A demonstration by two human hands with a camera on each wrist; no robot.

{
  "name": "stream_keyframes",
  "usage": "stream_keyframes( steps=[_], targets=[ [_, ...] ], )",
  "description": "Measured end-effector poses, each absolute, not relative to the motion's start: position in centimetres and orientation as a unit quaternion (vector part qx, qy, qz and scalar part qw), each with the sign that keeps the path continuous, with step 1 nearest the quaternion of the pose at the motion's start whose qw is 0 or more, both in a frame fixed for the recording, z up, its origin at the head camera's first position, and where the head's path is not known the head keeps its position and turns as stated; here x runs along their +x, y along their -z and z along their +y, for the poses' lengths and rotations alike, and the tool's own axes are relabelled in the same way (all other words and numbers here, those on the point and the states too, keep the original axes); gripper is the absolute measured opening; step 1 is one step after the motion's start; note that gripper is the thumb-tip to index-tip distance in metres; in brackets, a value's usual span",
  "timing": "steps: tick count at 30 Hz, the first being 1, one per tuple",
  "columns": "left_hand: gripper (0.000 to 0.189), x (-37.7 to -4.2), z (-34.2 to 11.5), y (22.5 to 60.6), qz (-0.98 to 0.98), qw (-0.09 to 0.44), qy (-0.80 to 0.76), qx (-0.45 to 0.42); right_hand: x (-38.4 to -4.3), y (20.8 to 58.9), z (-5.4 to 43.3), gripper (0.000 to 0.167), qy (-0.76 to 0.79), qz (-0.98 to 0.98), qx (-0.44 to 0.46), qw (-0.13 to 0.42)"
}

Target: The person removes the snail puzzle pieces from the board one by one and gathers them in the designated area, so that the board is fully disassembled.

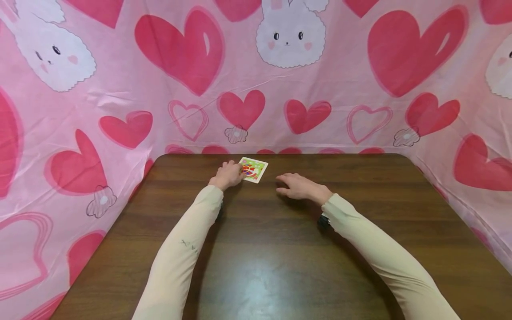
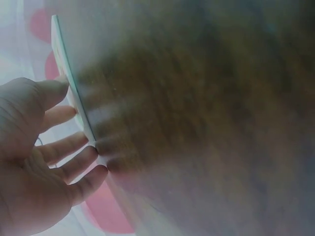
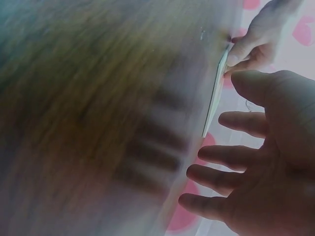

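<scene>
A thin square board [image 1: 259,168] with a white border and a bright red, green and purple picture lies flat near the table's far edge. My left hand [image 1: 228,174] is at its left side, thumb and index fingertip touching the board [image 2: 62,54] in the left wrist view. The other fingers of that hand reach down beside its edge, gently bent. To the right of the board, a short gap away, my right hand [image 1: 301,186] hovers low over the table with fingers spread and holding nothing. From the right wrist, the board [image 3: 215,96] appears edge-on beyond my fingers.
The brown wood-grain table [image 1: 256,249] has rounded far corners. Right behind its far edge hangs a pink cloth [image 1: 276,84] with hearts and rabbits, which also runs along both sides.
</scene>
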State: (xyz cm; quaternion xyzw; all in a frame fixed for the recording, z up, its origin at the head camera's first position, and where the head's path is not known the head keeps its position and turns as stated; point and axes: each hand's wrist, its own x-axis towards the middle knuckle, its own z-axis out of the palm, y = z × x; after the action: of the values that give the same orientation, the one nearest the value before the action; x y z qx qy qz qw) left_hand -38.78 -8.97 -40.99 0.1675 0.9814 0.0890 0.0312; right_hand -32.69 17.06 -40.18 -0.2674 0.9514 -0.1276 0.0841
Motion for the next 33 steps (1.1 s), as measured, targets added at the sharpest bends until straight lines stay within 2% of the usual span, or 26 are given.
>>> stream_keyframes(
  steps=[21, 33],
  targets=[
    [0.03, -37.4, -8.3, 41.0, 0.983, 0.023, -0.068, 0.168, -34.6, 40.8, 15.8, 0.052, 0.116, 0.949, -0.282, 0.077],
    [0.03, -36.6, -7.8, 40.8, 0.983, 0.034, -0.055, 0.171, -35.0, 41.2, 14.6, 0.055, 0.108, 0.952, -0.268, 0.096]
  ],
)
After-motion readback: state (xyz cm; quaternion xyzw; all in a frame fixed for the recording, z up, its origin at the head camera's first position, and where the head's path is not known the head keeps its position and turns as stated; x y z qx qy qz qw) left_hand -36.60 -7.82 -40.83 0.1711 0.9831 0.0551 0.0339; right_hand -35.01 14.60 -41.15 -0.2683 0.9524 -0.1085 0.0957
